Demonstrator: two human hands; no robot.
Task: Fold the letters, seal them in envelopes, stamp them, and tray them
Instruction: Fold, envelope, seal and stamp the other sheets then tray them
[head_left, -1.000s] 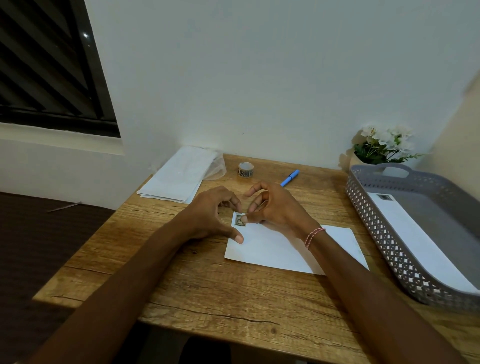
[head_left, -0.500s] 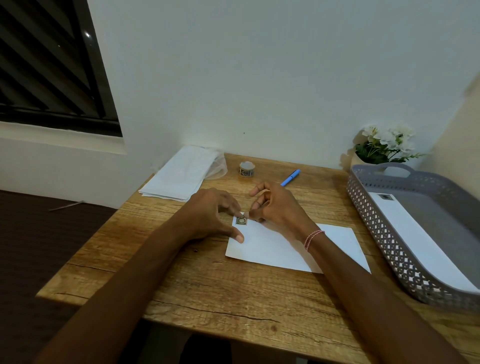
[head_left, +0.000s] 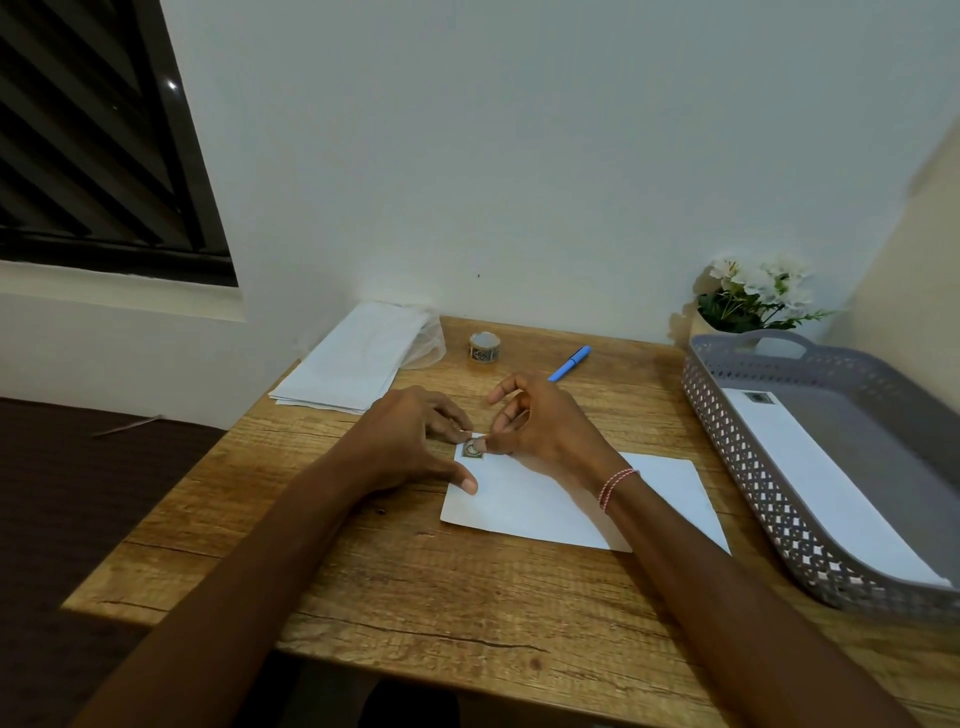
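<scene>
envelope (head_left: 571, 499) white; tray (head_left: 737, 467) grey, lattice-cut wall; pen (head_left: 570, 356) blue; table (head_left: 415, 587) wood-grain tan; wristband (head_left: 615, 484) red-white

L hand (head_left: 415, 441) splayed, fingertips down; R hand (head_left: 540, 426) loosely curled, thumb pressing down.

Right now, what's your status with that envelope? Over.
Left hand rests on envelope corner. Right hand fingers press stamp down. Nothing in the way, tray at right.
</scene>
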